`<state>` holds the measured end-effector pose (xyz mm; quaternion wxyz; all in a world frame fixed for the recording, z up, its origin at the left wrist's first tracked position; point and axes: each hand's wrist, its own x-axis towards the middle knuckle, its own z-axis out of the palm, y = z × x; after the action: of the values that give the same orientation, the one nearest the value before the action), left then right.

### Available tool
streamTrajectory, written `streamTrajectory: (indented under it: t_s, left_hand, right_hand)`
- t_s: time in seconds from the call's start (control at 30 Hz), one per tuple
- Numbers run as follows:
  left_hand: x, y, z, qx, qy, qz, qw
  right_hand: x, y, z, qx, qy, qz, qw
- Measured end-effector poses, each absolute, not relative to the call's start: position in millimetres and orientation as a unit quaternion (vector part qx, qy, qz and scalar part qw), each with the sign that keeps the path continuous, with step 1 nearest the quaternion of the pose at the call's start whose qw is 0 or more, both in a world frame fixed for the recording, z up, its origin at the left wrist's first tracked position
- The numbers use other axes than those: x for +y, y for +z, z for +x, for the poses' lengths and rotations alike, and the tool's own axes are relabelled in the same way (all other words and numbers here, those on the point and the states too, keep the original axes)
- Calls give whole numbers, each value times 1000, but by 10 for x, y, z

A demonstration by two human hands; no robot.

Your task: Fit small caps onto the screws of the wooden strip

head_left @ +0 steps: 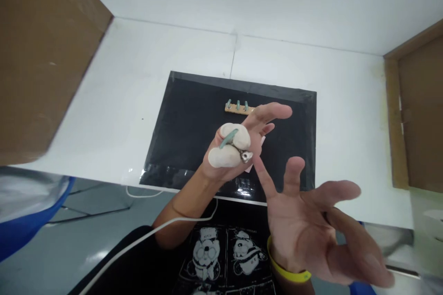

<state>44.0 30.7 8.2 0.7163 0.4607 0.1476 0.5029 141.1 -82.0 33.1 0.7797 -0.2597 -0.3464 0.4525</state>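
Note:
My left hand is palm up above the black mat, its fingers stretched out. A white object of two smooth rounded lobes rests on its palm. Across the lobes lies a thin green stick-like piece, and a small silver metal piece sits at their right end. My right hand is open at the lower right, palm up with fingers spread. One of its fingertips reaches the left palm beside the silver piece; whether they touch I cannot tell. Pale edges of something show behind my left hand, mostly hidden.
A tan strip with three green upright pieces lies on the black mat. The mat covers part of a white table. Brown panels stand left and right. A white cable runs across my front.

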Motion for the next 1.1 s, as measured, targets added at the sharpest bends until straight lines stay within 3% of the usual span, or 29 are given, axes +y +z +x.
streamTrajectory:
  t_s: [0.27,0.4,0.57,0.77,1.1]
  left_hand:
    - [400,254,449,182,566,483,642]
    - [574,307,220,214,572,590,528]
    - [1059,256,-60,248,479,779,319]
    - [1672,99,53,267,293,828,397]
    - [1950,-73,220,207,192,858,429]
  right_hand:
    - [-864,258,1964,-324,375,-416,762]
    - [-985,61,2252,-338,363,-417,761]
    - [-1090,-247,2280,-294,355,-428,777]
    - [-1044,-411,2258,-263,372,-421,785]
    - [-992,-589,2300,-269,403,-403,776]
